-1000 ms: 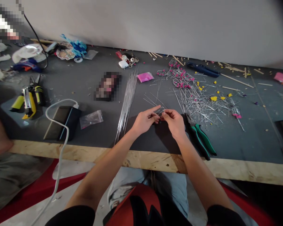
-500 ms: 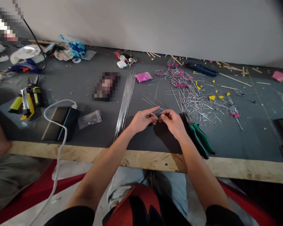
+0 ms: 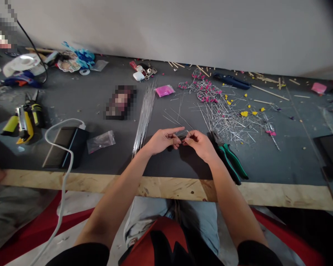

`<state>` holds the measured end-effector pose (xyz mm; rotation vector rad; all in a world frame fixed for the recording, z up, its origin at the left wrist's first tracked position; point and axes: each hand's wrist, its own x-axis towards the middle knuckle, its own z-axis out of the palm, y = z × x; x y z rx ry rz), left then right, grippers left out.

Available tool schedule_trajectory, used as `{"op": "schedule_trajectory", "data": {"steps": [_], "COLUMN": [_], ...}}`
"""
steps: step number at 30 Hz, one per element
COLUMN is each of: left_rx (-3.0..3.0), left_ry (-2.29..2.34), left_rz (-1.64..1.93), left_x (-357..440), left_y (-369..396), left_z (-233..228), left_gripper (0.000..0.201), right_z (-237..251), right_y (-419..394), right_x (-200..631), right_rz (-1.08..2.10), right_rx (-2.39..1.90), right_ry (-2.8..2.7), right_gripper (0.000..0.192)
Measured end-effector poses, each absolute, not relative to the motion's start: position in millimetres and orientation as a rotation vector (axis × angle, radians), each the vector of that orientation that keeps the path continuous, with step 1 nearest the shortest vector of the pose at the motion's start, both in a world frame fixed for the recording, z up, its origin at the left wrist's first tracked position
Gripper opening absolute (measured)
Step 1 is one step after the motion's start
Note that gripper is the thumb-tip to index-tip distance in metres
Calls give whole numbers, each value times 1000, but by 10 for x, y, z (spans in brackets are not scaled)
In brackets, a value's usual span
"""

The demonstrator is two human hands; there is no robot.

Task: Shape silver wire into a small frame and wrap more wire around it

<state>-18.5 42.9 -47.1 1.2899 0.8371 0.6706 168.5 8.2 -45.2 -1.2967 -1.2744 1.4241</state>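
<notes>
The left hand (image 3: 163,141), forefinger extended, and right hand (image 3: 200,145), fingers curled, pinch bent wire (image 3: 187,131); uneven pressure could kink it.

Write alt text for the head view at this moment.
A person's left hand and right hand hold thin bent wire over a dark tabletop. A bundle of straight wires lies to the left; green-handled pliers and a scattered wire pile lie to the right.

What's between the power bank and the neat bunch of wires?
In the head view, a small clear bag lies between the power bank and the bunch of wires.
</notes>
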Motion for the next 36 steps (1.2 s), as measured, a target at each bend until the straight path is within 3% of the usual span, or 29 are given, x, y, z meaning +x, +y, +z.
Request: {"op": "schedule_trajectory", "data": {"steps": [18, 36], "left_rx": [927, 925], "left_ry": [790, 730], "left_rz": [596, 579], "left_x": [-273, -286], "left_y": [427, 425], "left_z": [-412, -414], "left_gripper": [55, 47], "right_z": [-351, -293], "right_y": [105, 89], "right_x": [1756, 1816], "right_rz": [1675, 1899], "right_rx": [-1091, -1033], "right_ry": [-1262, -1104], "right_gripper": [28, 17]}}
